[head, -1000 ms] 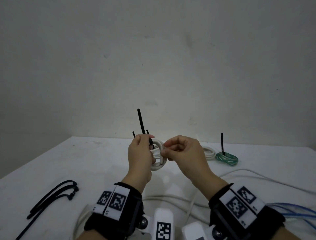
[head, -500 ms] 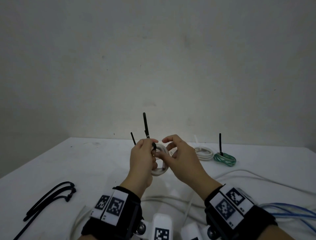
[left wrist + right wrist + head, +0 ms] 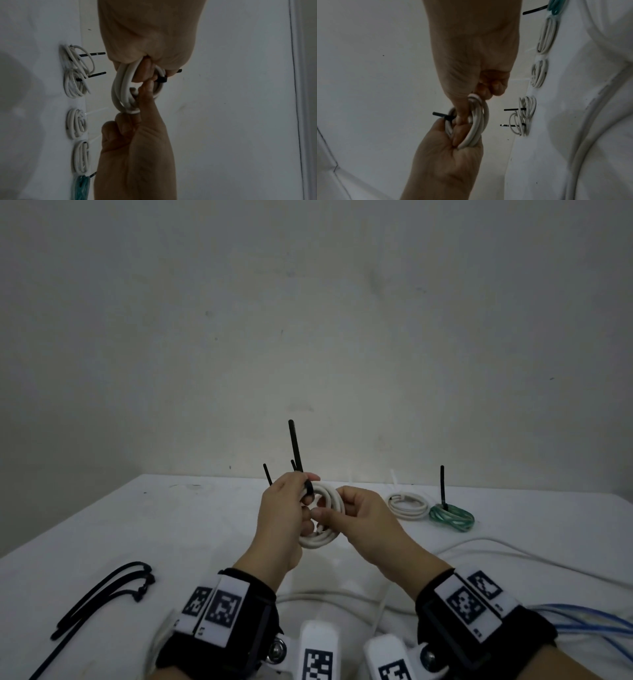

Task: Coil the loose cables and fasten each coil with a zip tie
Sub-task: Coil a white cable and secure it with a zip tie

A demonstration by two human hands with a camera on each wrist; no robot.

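Above the table (image 3: 102, 525), both hands hold a white coil (image 3: 323, 537): the left hand (image 3: 282, 520) grips its 9 o'clock side by the black tie (image 3: 295, 446). The right hand (image 3: 363, 523) pinches the 3 o'clock side.

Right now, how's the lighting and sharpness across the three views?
Head view: dim and grey, wide-angle bend at the table edge, white cable coil fairly sharp. Left wrist view: dark, left hand shadowed, tied coils soft. Right wrist view: similar gloom, right hand close and slightly blurred.
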